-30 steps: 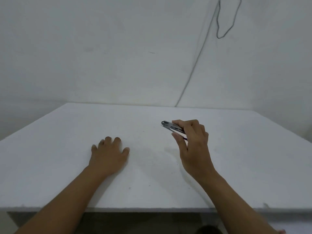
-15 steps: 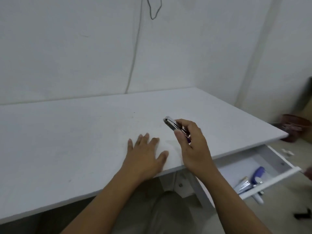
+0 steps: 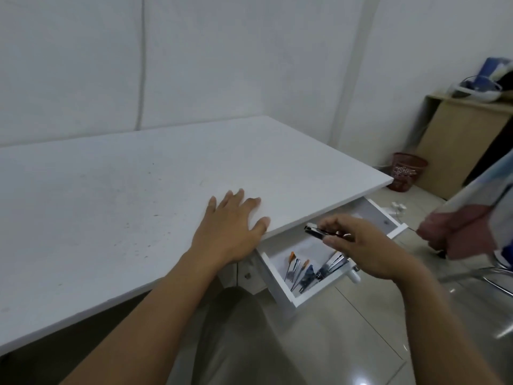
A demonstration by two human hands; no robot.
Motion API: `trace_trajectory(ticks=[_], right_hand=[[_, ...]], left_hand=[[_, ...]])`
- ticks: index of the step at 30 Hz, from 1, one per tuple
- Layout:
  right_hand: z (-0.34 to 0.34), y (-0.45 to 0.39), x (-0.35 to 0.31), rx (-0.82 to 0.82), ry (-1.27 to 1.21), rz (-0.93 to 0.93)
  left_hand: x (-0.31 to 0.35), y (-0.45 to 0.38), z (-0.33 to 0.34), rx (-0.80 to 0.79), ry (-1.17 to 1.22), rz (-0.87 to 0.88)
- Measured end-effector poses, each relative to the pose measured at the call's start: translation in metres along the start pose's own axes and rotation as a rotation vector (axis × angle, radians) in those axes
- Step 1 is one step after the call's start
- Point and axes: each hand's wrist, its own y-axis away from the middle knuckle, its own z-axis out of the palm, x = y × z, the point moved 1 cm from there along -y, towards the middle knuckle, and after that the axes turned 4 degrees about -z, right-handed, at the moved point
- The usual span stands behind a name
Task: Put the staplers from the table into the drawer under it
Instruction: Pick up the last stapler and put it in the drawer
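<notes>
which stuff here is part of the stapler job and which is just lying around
Part of the job:
- stapler held in the right hand
- open drawer under the table
- staplers already in the drawer
- left hand, flat on the table edge

Just lying about:
- red basket on the floor
- wooden cabinet
- another person's hand at right

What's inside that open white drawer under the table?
The open white drawer holds several metal staplers, some orange-tipped. The right hand, carrying a dark metal stapler, covers the middle; the tabletop hides the back.
</notes>
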Motion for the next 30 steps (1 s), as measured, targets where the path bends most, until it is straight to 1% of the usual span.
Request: trace_trajectory(ticks=[3,5,8,10,12,15,18,20,22,24,26,28,29,30], right_hand=[[0.000,-0.012,0.021,-0.077,0.254,0.083],[0.004,-0.028,0.029,-0.167,0.377,0.106],[0.010,-0.050,0.039,-0.245,0.512,0.108],[0.013,-0.057,0.044,-0.277,0.548,0.131],[0.016,-0.058,0.047,-0.289,0.530,0.149],[0.015,-0.056,0.052,-0.264,0.473,0.156],[0.012,-0.049,0.054,-0.277,0.494,0.191],[0.015,-0.041,0.051,-0.245,0.518,0.225],[0.021,-0.031,0.047,-0.122,0.548,0.217],[0.028,-0.018,0.044,0.106,0.471,0.190],[0.040,0.003,0.043,0.428,0.309,0.157],[0.055,0.025,0.040,0.808,0.231,0.140],[0.063,0.035,0.041,0.958,0.216,0.185],[0.072,0.043,0.045,1.047,0.184,0.263]], left_hand=[[0.000,-0.001,0.001,-0.001,0.004,-0.002],[0.001,0.000,0.001,0.002,0.003,-0.004],[0.000,0.000,0.001,0.006,-0.002,-0.005],[0.000,-0.001,0.001,0.007,0.000,-0.003],[0.001,0.000,0.000,0.011,0.008,-0.005],[0.001,0.000,0.000,0.022,0.021,-0.003],[0.000,0.000,0.000,0.030,0.026,-0.008],[0.000,0.000,0.000,0.030,0.015,-0.005],[0.001,0.001,0.000,0.028,0.010,-0.003],[0.001,0.002,0.000,0.027,0.005,0.007],[0.001,0.002,0.001,0.023,-0.010,0.019],[0.001,0.001,0.001,0.014,-0.036,0.027],[0.001,0.001,0.002,0.004,-0.050,0.038],[0.001,0.002,0.002,-0.013,-0.061,0.058]])
